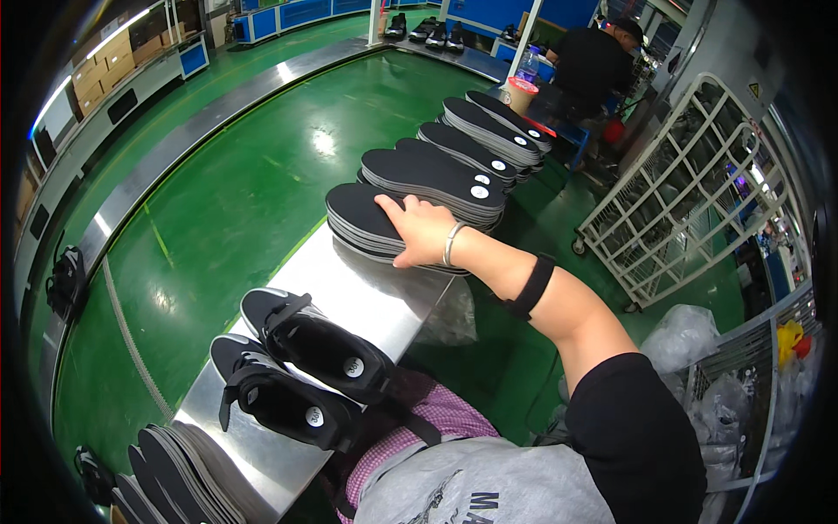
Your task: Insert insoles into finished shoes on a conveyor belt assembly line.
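My right hand (pixel 422 231) reaches over the nearest stack of black insoles (pixel 353 205). Its fingers are spread: some lie on the top insole, and the thumb rests by the stack's near edge. I see no insole lifted from the pile. My left hand is out of the picture. Closer to me, a pair of black shoes with straps, the left shoe (pixel 284 410) and the right shoe (pixel 327 345), sits side by side on the metal bench (pixel 323 278). Each shoe has a round white sticker inside.
More insole stacks (pixel 436 179) run along the bench's far end, by a lidded cup (pixel 521 94) and bottle (pixel 530 63). Another insole pile (pixel 188 476) stands at lower left. A white wire cart (pixel 672 192) is at right; a person (pixel 594 65) works beyond. Shoes (pixel 436 35) line the back ledge.
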Tool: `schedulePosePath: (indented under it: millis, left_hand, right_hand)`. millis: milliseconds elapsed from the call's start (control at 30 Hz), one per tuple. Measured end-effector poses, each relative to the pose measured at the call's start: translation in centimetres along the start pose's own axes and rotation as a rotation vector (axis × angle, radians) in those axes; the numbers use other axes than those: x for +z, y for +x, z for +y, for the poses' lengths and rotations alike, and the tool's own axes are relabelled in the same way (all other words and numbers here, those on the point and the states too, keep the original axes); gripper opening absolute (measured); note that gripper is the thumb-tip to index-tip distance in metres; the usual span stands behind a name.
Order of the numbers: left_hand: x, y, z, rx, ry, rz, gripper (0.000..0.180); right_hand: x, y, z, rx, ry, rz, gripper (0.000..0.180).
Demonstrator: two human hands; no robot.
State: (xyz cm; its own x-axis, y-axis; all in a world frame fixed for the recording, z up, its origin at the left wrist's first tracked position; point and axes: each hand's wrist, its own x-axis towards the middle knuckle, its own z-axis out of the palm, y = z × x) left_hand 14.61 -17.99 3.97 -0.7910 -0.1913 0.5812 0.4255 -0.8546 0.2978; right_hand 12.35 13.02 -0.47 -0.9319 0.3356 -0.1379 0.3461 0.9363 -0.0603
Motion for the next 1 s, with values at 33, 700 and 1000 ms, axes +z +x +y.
schedulePosePath:
  millis: [33, 700, 1000]
  left_hand:
    - [-0.1, -0.1, -0.1, -0.025, -0.002, -0.001, 0.051]
    - [-8.7, -5.3, 1.7, -0.983, 1.118, 0.079, 0.086]
    - [-9.0, -5.1, -3.6, -0.412, 1.621, -0.204, 0.058]
  right_hand:
    - [0.1, 0.1, 0.2, -0.009, 0.029, 0.022, 0.09]
    - [-2.0, -6.2, -3.1, -0.629, 0.545, -0.139, 0.05]
    - [-4.1, -8.0, -13.0, -0.932, -0.049, -0.423, 0.045]
